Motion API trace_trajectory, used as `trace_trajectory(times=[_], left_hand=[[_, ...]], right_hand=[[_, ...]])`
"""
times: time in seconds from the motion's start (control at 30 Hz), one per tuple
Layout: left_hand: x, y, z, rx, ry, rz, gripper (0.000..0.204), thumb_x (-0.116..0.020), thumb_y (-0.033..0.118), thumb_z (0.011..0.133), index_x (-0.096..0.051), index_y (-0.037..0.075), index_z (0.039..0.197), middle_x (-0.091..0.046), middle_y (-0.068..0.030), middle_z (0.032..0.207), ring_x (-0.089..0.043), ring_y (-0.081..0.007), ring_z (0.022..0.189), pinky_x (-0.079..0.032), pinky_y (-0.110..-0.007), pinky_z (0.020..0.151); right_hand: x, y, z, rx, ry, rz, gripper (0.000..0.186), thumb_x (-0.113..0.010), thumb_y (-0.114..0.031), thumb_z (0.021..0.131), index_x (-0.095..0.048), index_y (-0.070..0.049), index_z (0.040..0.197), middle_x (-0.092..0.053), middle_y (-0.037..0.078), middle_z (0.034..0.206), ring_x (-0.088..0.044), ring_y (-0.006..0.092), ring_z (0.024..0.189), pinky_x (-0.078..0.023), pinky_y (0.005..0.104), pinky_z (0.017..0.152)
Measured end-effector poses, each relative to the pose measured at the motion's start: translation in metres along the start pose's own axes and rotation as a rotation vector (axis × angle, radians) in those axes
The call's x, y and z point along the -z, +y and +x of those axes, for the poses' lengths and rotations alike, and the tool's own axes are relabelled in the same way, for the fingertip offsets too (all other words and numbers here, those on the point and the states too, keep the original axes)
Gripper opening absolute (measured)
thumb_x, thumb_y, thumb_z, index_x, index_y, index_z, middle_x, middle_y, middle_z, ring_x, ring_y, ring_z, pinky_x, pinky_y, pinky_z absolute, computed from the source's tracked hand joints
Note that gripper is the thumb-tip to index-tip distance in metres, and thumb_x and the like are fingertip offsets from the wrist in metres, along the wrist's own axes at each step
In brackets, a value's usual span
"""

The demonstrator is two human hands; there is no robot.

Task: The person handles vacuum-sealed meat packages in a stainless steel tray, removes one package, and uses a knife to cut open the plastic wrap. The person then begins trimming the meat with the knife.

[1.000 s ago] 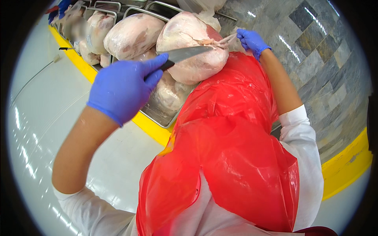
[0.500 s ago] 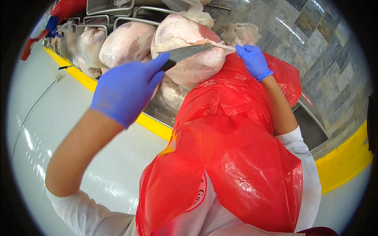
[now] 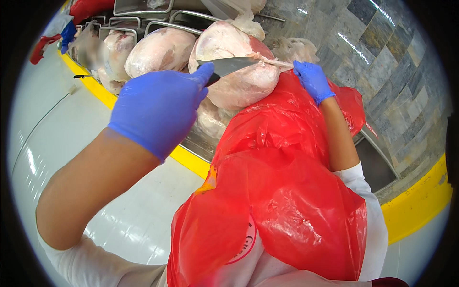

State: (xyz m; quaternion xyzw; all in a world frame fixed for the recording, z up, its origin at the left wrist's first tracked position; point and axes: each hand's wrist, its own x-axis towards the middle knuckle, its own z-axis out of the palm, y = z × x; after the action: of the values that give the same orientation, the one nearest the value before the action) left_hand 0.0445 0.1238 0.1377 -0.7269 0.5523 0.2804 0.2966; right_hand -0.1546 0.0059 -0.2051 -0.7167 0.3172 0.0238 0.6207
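Observation:
My left hand (image 3: pixel 155 112), in a blue glove, is closed around the dark handle of a knife (image 3: pixel 233 65). The wide blade lies across a large, pale, rounded piece of raw meat (image 3: pixel 220 43), its tip by a pale narrow strip (image 3: pixel 281 63) at the right side. My right hand (image 3: pixel 313 80), also gloved in blue, pinches that strip's outer end and draws it taut. The underside of the blade and any cut beneath it are hidden.
More pale meat pieces (image 3: pixel 158 51) lie to the left, beside metal bar frames (image 3: pixel 172 26). Clear plastic wrap (image 3: pixel 296 49) is bunched behind. A red plastic apron (image 3: pixel 287 191) covers my front. A yellow edge (image 3: pixel 189 162) borders the metal surface; another knife (image 3: pixel 82 76) sits far left.
My left elbow has swung outward to the left and the knife has slid slightly back along the meat. My right hand keeps its pinch on the strip.

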Motion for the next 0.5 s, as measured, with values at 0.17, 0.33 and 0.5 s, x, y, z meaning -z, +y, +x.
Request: trace_trajectory(times=[0.17,0.33,0.5], left_hand=[[-0.008,0.002,0.019,-0.076,0.031,0.138,0.039,-0.055,0.021,0.093,-0.053,0.015,0.132,-0.066,-0.0097,0.078,-0.066,-0.0270,0.070,-0.050,-0.039,0.056],[-0.009,0.019,0.022,-0.042,0.100,0.105,0.038,-0.057,0.025,0.092,-0.055,0.017,0.130,-0.064,-0.0113,0.075,-0.065,-0.0276,0.066,-0.050,-0.039,0.054],[-0.049,0.022,0.003,0.133,0.118,0.002,0.042,-0.058,0.028,0.093,-0.052,0.026,0.134,-0.063,-0.0128,0.076,-0.063,-0.0288,0.059,-0.048,-0.040,0.049]], right_hand=[[-0.012,0.019,-0.007,0.216,0.050,-0.037,0.025,-0.050,-0.020,0.100,-0.063,-0.002,0.087,-0.058,0.012,0.075,-0.052,0.0242,0.061,-0.044,0.0342,0.059],[-0.013,0.001,-0.012,0.241,0.102,-0.067,0.029,-0.053,-0.023,0.098,-0.061,0.000,0.082,-0.055,0.011,0.069,-0.050,0.0224,0.060,-0.043,0.0333,0.061],[-0.027,-0.007,-0.032,0.016,0.099,0.193,0.035,-0.056,-0.023,0.097,-0.054,0.002,0.073,-0.050,0.013,0.063,-0.046,0.0232,0.056,-0.040,0.0383,0.055]])
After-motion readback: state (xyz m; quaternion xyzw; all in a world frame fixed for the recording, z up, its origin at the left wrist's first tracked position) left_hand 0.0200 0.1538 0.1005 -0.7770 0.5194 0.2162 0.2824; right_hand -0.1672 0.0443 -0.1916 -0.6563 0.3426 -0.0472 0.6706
